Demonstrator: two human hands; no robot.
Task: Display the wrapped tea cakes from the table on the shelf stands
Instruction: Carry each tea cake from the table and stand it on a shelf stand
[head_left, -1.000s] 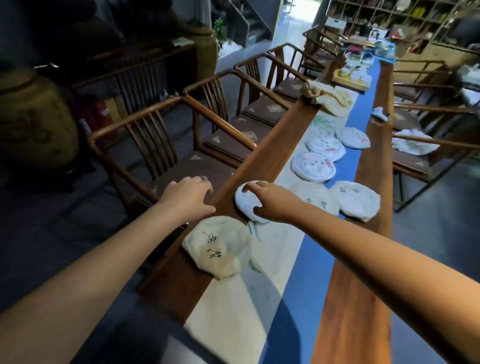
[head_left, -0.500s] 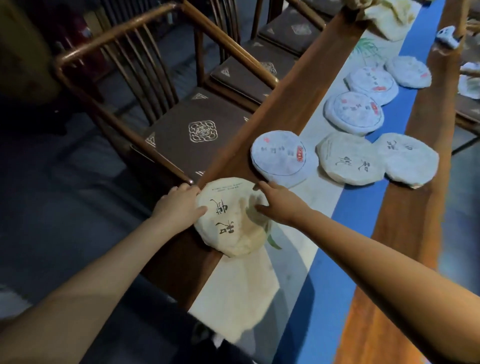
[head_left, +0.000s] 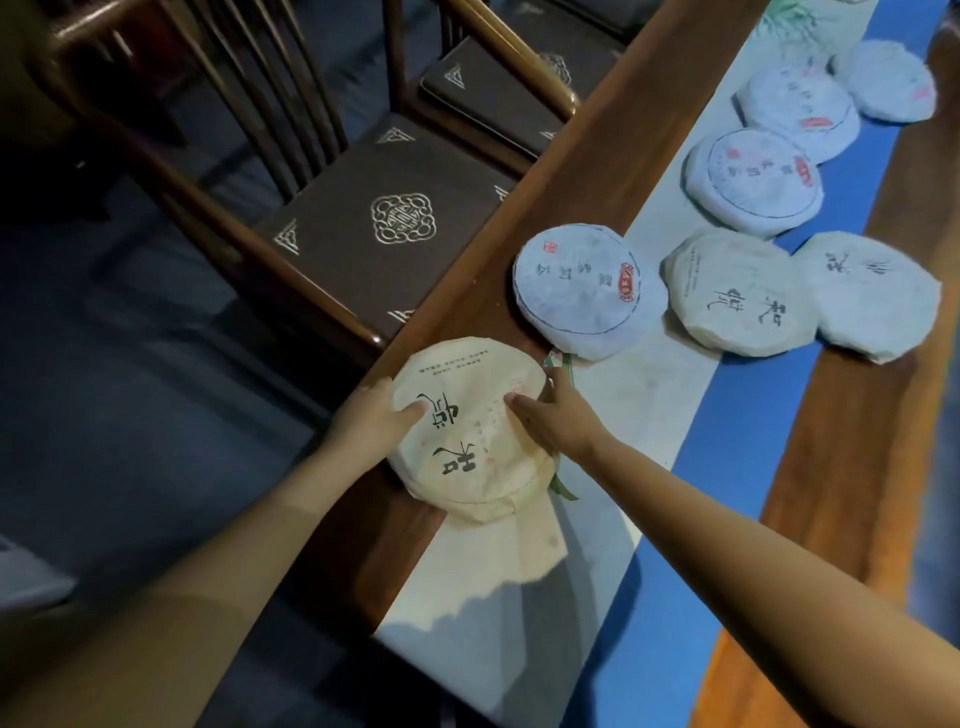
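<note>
Both hands are on the same tea cake (head_left: 470, 431), the cream-wrapped one with black brush characters, sitting at the near edge of the wooden table (head_left: 587, 171). The left hand (head_left: 371, 421) grips its left rim, thumb lying on top of the wrapper and the other fingers tucked around the side where you can't see them. The right hand (head_left: 553, 418) holds the opposite rim the same way, thumb on the top face, fingers wrapped over the far right edge. The cake sits partly on the bare wood and partly on the pale cloth runner (head_left: 639, 395); can't tell if it's lifted off yet or flat on the table.

Just past the right hand's fingertips there's a bluish-white wrapped cake (head_left: 587, 291) with a red stamp, close but not touching the held one. Further out to the right of that hand, two more pale cakes (head_left: 737, 291) (head_left: 867, 296) lie side by side, touching, the farther one over the blue strip (head_left: 727, 467). Beyond those, three more whitish cakes (head_left: 756, 182) (head_left: 800, 106) (head_left: 888, 80) run away up the runner, overlapping a bit.

Off to the left hand's side, a dark wooden chair (head_left: 291, 171) with a patterned brown seat cushion (head_left: 395, 218) is pushed up against the table.
</note>
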